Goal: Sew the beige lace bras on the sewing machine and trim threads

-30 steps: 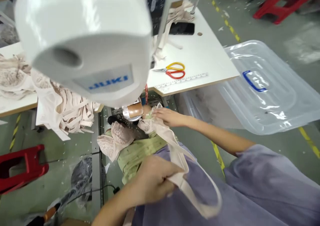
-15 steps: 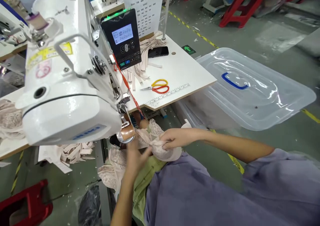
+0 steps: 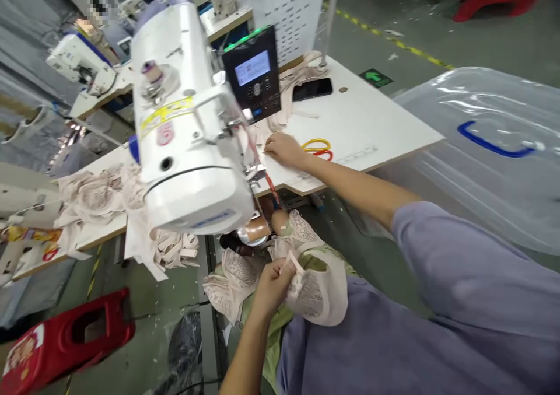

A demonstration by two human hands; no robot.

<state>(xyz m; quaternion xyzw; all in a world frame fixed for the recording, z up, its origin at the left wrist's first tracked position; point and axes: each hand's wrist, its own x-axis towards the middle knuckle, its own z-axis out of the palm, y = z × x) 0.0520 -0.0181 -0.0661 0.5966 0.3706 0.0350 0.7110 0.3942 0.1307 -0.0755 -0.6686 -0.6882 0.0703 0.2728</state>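
Note:
My left hand (image 3: 272,283) is closed on a beige lace bra piece (image 3: 315,290) held low in my lap, just below the sewing machine's needle end. My right hand (image 3: 282,149) reaches up onto the white table (image 3: 376,121), fingers curled over the pale fabric strips (image 3: 266,132) next to the yellow and red scissors (image 3: 318,148). Whether it grips a strip is hidden. The white sewing machine (image 3: 188,132) stands between the two hands, its black control panel (image 3: 254,74) lit.
A clear plastic bin lid with a blue handle (image 3: 490,144) lies right of the table. A black phone (image 3: 312,88) rests at the table's back. Beige lace pieces (image 3: 91,193) pile at the left. A red stool (image 3: 65,339) stands on the floor lower left.
My right hand let go of the lace piece and moved up onto the table beside the scissors. My left hand now holds the piece alone. The view has tilted upward.

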